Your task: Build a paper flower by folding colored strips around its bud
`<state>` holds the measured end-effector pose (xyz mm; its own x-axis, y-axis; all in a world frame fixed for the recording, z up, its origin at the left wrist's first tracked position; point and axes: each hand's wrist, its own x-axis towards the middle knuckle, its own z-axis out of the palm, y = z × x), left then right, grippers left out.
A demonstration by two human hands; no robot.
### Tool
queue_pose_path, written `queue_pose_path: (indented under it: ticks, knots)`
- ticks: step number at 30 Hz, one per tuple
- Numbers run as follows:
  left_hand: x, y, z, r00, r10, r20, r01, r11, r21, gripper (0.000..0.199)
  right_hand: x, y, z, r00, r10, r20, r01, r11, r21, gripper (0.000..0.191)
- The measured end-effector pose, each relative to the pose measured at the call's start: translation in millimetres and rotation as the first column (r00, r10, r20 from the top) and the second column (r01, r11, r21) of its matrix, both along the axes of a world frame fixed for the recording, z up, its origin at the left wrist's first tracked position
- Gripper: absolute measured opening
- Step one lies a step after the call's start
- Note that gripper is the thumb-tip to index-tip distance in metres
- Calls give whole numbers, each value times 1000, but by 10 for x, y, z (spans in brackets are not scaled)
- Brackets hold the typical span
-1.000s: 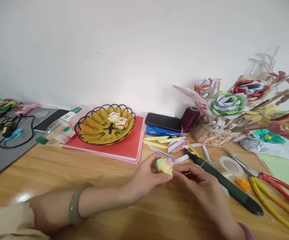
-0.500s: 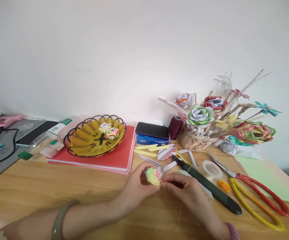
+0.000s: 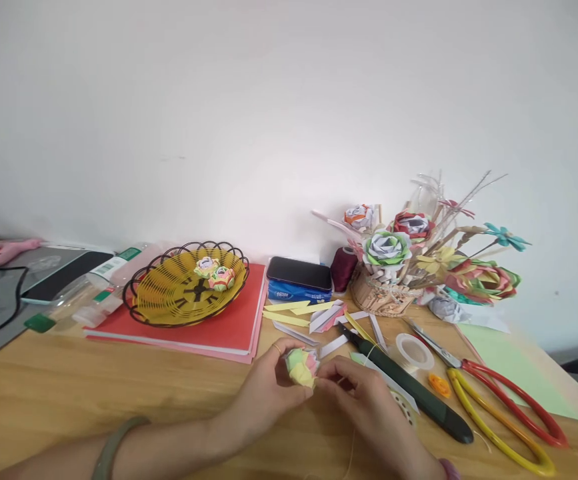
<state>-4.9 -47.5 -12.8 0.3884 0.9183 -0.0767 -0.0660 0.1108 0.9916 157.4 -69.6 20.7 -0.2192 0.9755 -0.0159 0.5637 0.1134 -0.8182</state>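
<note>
A small paper flower (image 3: pixel 301 367) in pale yellow, green and pink is held up over the front of the wooden table. My left hand (image 3: pixel 273 383) grips it from the left, thumb below and fingers behind. From the right, my right hand (image 3: pixel 351 390) pinches at the flower's lower right edge, fingertips pressed together. A thin pale thread (image 3: pixel 352 453) hangs beneath the right hand. Just right of that hand lie a dark green pen-like tool (image 3: pixel 416 390), a clear tape roll (image 3: pixel 415 352) and a small orange curl (image 3: pixel 439 385).
Scissors (image 3: pixel 511 407) with red and yellow handles lie at the right. Behind stand a pot (image 3: pixel 387 297) of paper flowers and a blue pack (image 3: pixel 299 292) with a phone (image 3: pixel 299 273) on top. Paper strips (image 3: pixel 301 308) are scattered nearby. A yellow basket (image 3: pixel 163 303) sits on red paper (image 3: pixel 241 327).
The camera view has shifted, so the scene sits slightly lower and further left. Both hands keep hold of the paper flower, and a pale perforated disc now shows beside the right wrist.
</note>
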Motion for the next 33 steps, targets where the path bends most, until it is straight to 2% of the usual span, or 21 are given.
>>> queue_pose_path:
  ticks: [7, 9, 12, 14, 18, 20, 23, 26, 28, 31, 33]
  knots:
    - [-11, 4, 3, 999, 15, 47, -16, 1000, 16, 47, -34, -16, -16, 998, -26, -58, 26, 1000, -15, 11]
    - [-13, -4, 41, 996, 21, 92, -23, 1000, 13, 53, -28, -18, -24, 999, -26, -43, 27, 999, 40, 12]
    - [-20, -6, 113, 972, -18, 235, 52, 989, -140, 64, 5, -18, -50, 1000, -3, 22, -1, 980, 199, 13]
    - [-31, 4, 153, 948, -2, 320, 78, 971, -224, 64, 35, -18, -80, 995, 7, 102, -42, 935, 353, 13]
    - [-60, 32, 192, 897, -2, 442, 157, 936, -314, 49, 78, -34, -117, 952, -44, 304, -166, 758, 630, 12]
    - [-70, 39, 194, 894, -26, 447, 196, 921, -338, 43, 82, -47, -106, 925, -61, 375, -230, 695, 681, 14]
    - [-70, 37, 186, 895, -25, 446, 196, 920, -341, 42, 79, -62, -81, 904, -55, 424, -286, 660, 695, 14]
    - [-65, 36, 180, 894, -39, 447, 205, 921, -330, 43, 76, -63, -87, 911, -35, 412, -286, 664, 691, 13]
    - [-65, 37, 184, 893, -50, 448, 215, 921, -326, 43, 75, -56, -104, 926, -22, 378, -260, 690, 676, 11]
    - [-68, 36, 196, 896, -72, 439, 234, 916, -326, 46, 70, -41, -125, 953, -5, 302, -190, 767, 613, 11]
    - [-66, 32, 197, 908, -86, 410, 233, 917, -324, 56, 66, -33, -131, 967, 2, 253, -146, 819, 554, 12]
